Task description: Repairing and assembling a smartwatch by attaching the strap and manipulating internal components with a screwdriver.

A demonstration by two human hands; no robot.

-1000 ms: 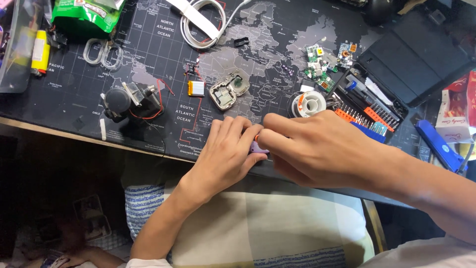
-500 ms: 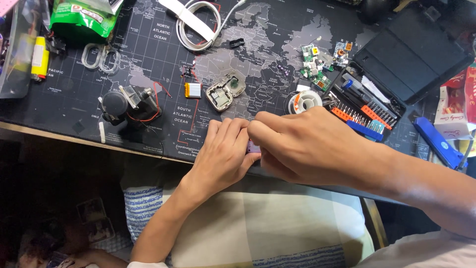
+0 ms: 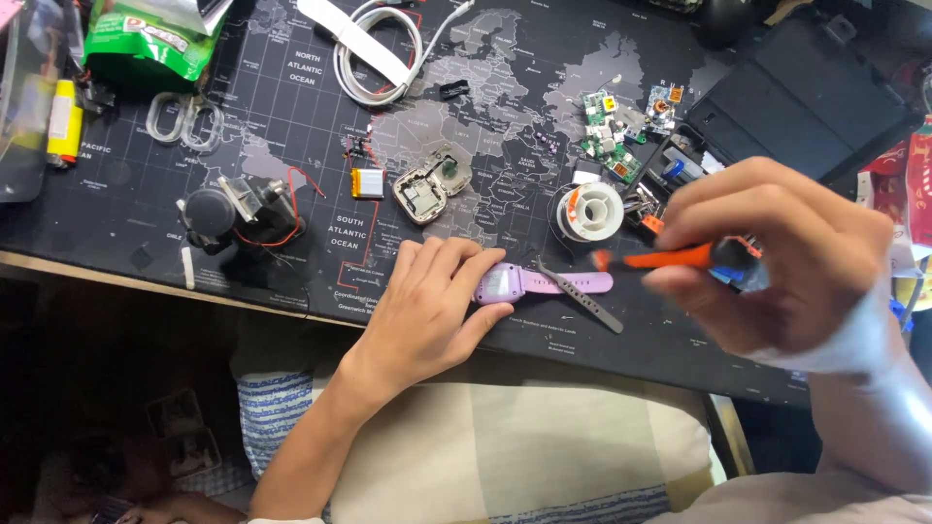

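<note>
Left hand (image 3: pixel 427 311) lies flat on the mat (image 3: pixel 291 116), fingers loosely curled, thumb and fingertips pinning the face end of a purple watch (image 3: pixel 529 284) at the mat's near edge. The watch lies on its side, strap running right. Tweezers (image 3: pixel 582 299) lie across the strap's right end, angled near-right.

Right hand (image 3: pixel 777 257) is lifted above the mat, right of the watch, blurred, pinching an orange-handled screwdriver (image 3: pixel 670 259) that points left toward the watch; tip not touching it.

Containers: open black tool case (image 3: pixel 806 92) far right, lid side looks bare; its tray (image 3: pixel 680 170) holds bits and small tools, partly hidden by the right hand. Green bag (image 3: pixel 146 39) far left corner, contents not visible. Clear bag (image 3: pixel 29 107) at left edge with a yellow cylinder (image 3: pixel 65 118) inside.

Loose on mat: solder spool (image 3: pixel 590 211) just far of the watch strap, opened watch shell (image 3: pixel 432 187), small battery (image 3: pixel 367 182) left of it, circuit boards (image 3: pixel 621 121) far right of centre, white cable (image 3: pixel 374 49) coiled far centre, motor (image 3: pixel 238 213) with red wires left, clear rings (image 3: pixel 184 121) far of it.
</note>
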